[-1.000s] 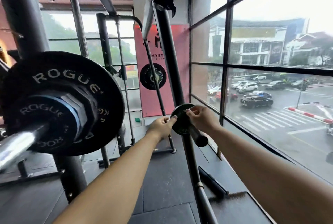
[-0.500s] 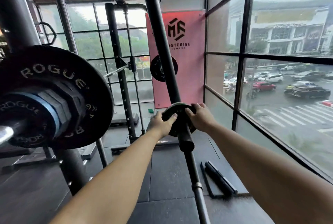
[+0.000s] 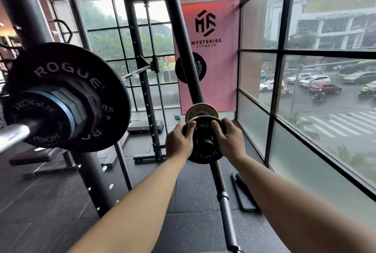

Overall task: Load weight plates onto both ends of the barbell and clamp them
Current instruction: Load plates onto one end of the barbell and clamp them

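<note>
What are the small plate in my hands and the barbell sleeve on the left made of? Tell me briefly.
The small plate: probably metal under a dark matte coating, given its thin rim and dull sheen; rubber coating possible. The barbell sleeve: polished steel or chrome, from its bright mirror-like highlights.

Barbell (image 3: 14, 138) left, small plate (image 3: 204, 156) on peg (image 3: 206, 142) (window (image 3: 325, 94) right).

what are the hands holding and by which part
Both hands hold the small dark plate by its rim: left hand on the left edge, right hand on the right edge, thumbs on its front face.
</note>
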